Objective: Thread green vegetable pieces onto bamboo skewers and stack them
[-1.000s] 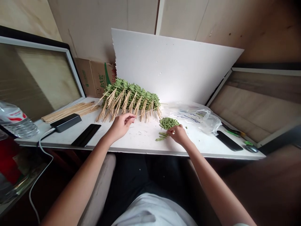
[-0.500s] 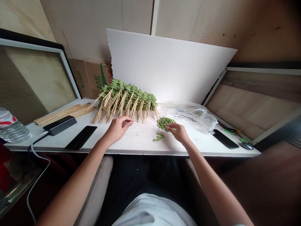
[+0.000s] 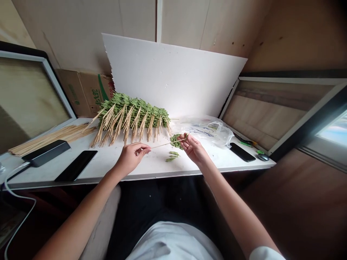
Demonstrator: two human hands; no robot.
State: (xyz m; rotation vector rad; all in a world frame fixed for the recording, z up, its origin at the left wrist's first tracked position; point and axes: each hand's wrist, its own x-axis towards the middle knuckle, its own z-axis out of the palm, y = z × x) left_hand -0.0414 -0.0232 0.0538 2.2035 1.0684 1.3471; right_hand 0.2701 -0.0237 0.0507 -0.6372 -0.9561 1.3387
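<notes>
My left hand point(image 3: 131, 157) pinches one end of a thin wooden stick point(image 3: 165, 144). The stick runs rightward to my right hand point(image 3: 193, 148), whose fingers are closed round a small green piece at its tip. Behind my right hand lies a heap of short green pieces point(image 3: 175, 140), partly hidden by it. Several loose green pieces point(image 3: 172, 156) lie on the white table point(image 3: 151, 169) in front of the heap. Further back on the left is a large stack of green skewered pieces point(image 3: 135, 104), their bare stick ends pointing toward me.
Loose sticks point(image 3: 54, 136), a black box point(image 3: 46, 152) with a white cable and a dark phone point(image 3: 76, 165) lie at the left. A clear plastic bag point(image 3: 221, 135), another phone point(image 3: 242, 152) and a mouse point(image 3: 262, 156) are at the right. A white board point(image 3: 173, 76) stands behind.
My right hand has come up from the heap and turned, and now meets the tip of the stick with a green piece. The view has shifted to the right.
</notes>
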